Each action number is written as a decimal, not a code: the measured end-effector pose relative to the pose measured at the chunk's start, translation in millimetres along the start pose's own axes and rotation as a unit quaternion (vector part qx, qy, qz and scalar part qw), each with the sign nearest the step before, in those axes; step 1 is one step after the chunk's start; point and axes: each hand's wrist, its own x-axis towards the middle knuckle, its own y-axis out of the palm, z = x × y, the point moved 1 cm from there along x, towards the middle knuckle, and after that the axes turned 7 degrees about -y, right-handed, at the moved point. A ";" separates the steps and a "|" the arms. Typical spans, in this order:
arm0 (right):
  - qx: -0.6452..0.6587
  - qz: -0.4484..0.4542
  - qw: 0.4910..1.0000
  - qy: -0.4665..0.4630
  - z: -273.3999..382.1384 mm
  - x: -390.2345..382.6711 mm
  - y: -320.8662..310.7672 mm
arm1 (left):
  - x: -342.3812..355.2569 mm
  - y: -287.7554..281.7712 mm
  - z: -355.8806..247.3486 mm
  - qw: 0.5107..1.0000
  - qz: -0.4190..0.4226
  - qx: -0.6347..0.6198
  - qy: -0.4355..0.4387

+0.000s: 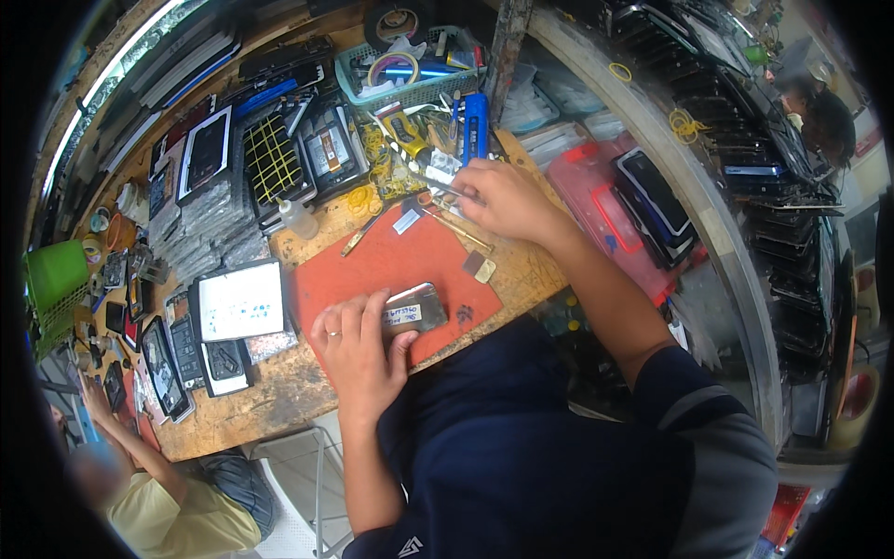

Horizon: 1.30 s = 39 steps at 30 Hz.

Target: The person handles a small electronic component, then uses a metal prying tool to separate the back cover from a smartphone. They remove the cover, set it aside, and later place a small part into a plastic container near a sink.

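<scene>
My left hand (pixel 365 340) grips a small silvery phone (pixel 426 300) with a handwritten white label, near the front of an orange mat (pixel 321 270). Its fingers curl over the phone's left part. At the mat's back right, my right hand (pixel 503 202) pinches a slim dark tool (pixel 452 188), its exact kind unclear. Just below lie thin metal tools (pixel 458 225), a small white strip (pixel 406 220) and little square pieces (pixel 483 267). A screwdriver-like tool (pixel 361 231) lies left of these, beside a clear dropper bottle (pixel 298 219).
Phone stacks (pixel 200 186) and open phones (pixel 223 363) cover the left bench. A basket of tapes (pixel 354 70), blue tool (pixel 475 126) and yellow tool (pixel 400 128) lie behind. A pink box (pixel 582 177) and wooden frame edge stand right. A co-worker (pixel 140 475) sits lower left.
</scene>
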 end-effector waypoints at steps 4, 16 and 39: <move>-0.043 0.021 0.999 -0.009 14.8 -7.7 0.1 | -0.9 -0.4 -0.7 1.000 -0.002 -0.004 -0.001; 0.042 0.001 0.986 -0.158 44.8 32.7 52.8 | 0.2 1.0 0.1 1.000 -0.010 -0.008 -0.002; 0.033 -0.028 0.996 -0.081 28.0 18.5 41.7 | -0.6 0.3 -0.2 1.000 -0.015 -0.006 0.009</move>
